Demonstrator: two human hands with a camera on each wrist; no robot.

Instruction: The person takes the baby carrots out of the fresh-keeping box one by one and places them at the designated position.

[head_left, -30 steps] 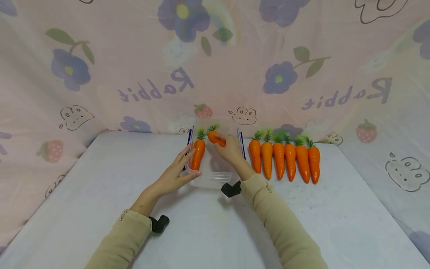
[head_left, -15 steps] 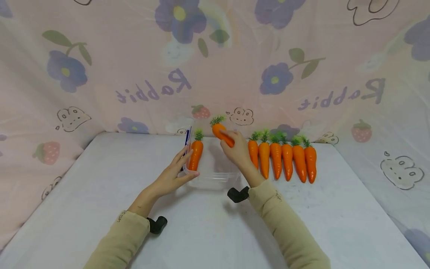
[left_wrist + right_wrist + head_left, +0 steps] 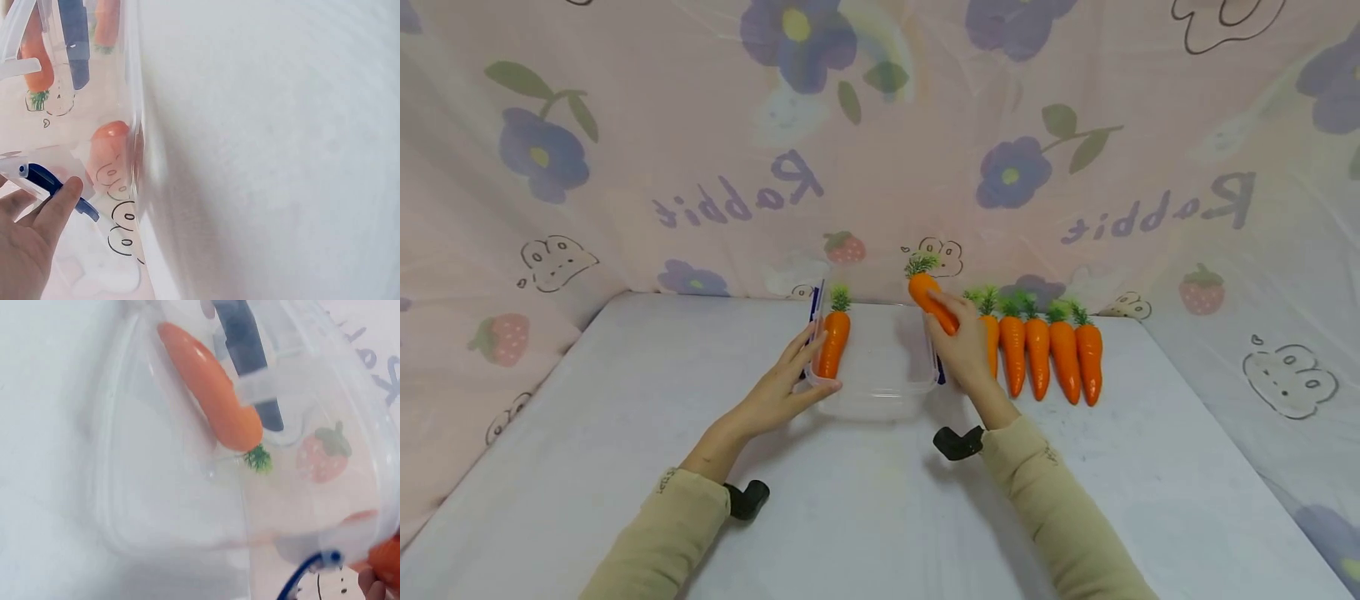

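A clear plastic box (image 3: 876,389) with blue latches (image 3: 47,181) stands near the back of the white table. Inside it, along the left wall, lies one glossy carrot (image 3: 833,343) with a feathery green top. My left hand (image 3: 771,393) rests at the box's front left corner, fingers extended along the outer wall by the latch and thumb over the front rim. Between thumb and fingers, my right hand (image 3: 966,343) grips another carrot (image 3: 927,297), tilted with its green top up and to the left, over the box's right side. In the right wrist view this carrot (image 3: 389,561) shows only at the edge.
Right of the box, several more carrots (image 3: 1038,358) lie side by side in a row, tops toward the back. My right hand partly hides the leftmost ones. A patterned cloth (image 3: 880,167) hangs behind the table. Black wrist cameras (image 3: 958,443) jut from both sleeves.
My right hand has carried its carrot from within the box up and to the right, over the right wall. My left hand has stayed at the box's corner.
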